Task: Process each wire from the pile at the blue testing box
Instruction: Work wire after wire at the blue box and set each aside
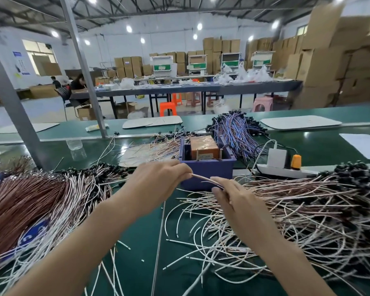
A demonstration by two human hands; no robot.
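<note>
One pink-white wire (205,179) stretches across the frame's centre, just in front of the blue testing box (220,168). The left hand (160,182) pinches its upper end and the right hand (233,197) pinches its lower end, fingers closed on it. To do this well, I judge, keep it taut, present one end squarely to the box, and keep it out of the heaps. Counted: one held wire, one box, two hands, a left pile (30,201) and a right pile (303,208) with too many strands to count, one blue-violet bundle (233,129) behind the box, and one power strip (286,168).

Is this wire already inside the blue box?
No, the wire is pinched between the left hand and right hand, in front of the blue box.
</note>
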